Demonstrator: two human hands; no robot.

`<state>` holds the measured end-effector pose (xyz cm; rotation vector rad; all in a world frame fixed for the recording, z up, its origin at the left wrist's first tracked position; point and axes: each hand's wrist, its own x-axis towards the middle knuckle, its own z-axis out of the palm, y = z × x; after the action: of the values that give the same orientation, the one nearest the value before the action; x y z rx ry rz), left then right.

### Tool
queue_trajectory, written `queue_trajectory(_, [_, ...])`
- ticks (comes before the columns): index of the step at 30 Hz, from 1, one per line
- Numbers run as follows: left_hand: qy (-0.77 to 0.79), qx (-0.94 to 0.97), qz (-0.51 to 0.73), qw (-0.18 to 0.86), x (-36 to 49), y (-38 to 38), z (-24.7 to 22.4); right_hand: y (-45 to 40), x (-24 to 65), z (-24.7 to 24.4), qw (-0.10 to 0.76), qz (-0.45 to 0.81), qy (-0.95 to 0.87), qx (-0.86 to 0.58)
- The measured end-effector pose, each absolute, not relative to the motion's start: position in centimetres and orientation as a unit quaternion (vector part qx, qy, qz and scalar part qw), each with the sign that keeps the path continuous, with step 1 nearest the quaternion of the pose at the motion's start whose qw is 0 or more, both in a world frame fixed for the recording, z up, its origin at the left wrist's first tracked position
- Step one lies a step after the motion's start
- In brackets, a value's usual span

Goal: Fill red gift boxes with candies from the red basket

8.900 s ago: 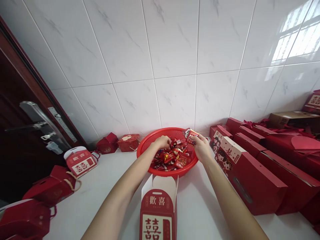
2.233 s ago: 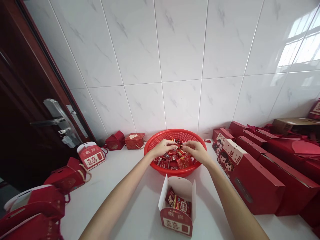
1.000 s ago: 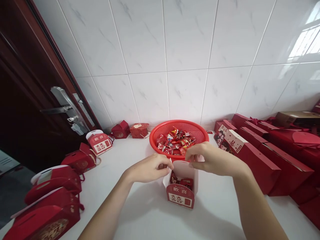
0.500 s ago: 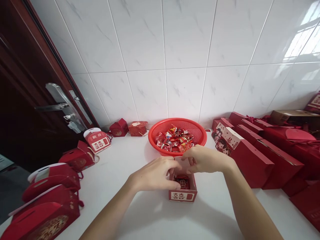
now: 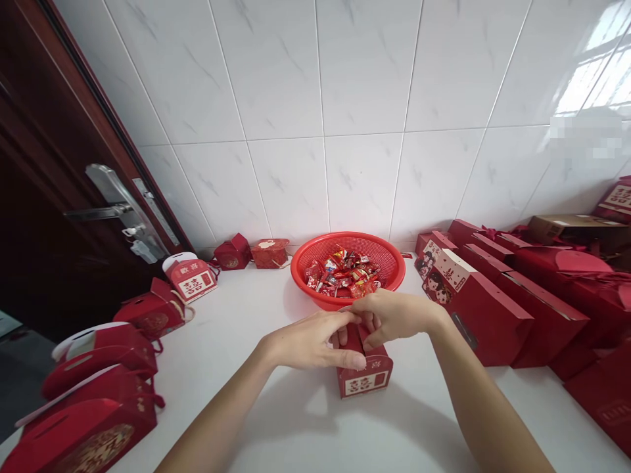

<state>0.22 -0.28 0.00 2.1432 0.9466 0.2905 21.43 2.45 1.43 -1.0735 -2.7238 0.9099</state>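
A small red cardboard candy box (image 5: pixel 363 380) with a white double-happiness label stands on the white table in front of me. My left hand (image 5: pixel 315 340) is on its left side, thumb by the raised, rounded front flap and fingers over the top. My right hand (image 5: pixel 392 316) grips the upper right side, its fingers curled down onto the top panels. Those panels are folded inward, and the inside of the box is hidden. Close behind the box is a red plastic basket (image 5: pixel 300 289) of wrapped candies (image 5: pixel 345 272).
Several closed red boxes, such as a labelled one (image 5: pixel 194 281) and a large one (image 5: pixel 89 427), line the left side. On the right stand rows of larger red boxes (image 5: pixel 488 309) and a brown carton (image 5: pixel 572 228). A tiled wall (image 5: pixel 276 184) rises behind; a door (image 5: pixel 44 131) is at left.
The box's top panels have been folded in and now cover the candy that showed inside. Its rounded front flap now stands up. Both hands stay at the box.
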Motion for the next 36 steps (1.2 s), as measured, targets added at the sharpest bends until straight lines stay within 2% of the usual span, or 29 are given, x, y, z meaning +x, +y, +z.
queue_trajectory(4, [0.385, 0.830, 0.050, 0.401, 0.4, -0.3, 0.3, 2.4, 21.9, 1.8, 0.030, 0.332, -0.883, -0.331])
queue_trajectory(10, [0.418, 0.807, 0.070, 0.411, 0.6, -0.2, -0.2, 2.7, 21.4, 1.6, 0.000, 0.296, -0.886, -0.358])
queue_trajectory(16, [0.472, 0.828, 0.055, 0.299, 1.3, -0.5, -0.3, 2.5, 21.6, 1.8, -0.002, 0.284, -0.888, -0.363])
queue_trajectory(22, [0.574, 0.806, 0.043, 0.136, 2.1, -2.0, 0.3, 2.1, 22.6, 2.5, -0.011, 0.322, -0.871, -0.371])
queue_trajectory(36, [0.519, 0.830, 0.041, 0.199, 1.7, -2.0, -0.2, 2.2, 23.2, 2.5, -0.016, 0.282, -0.858, -0.429])
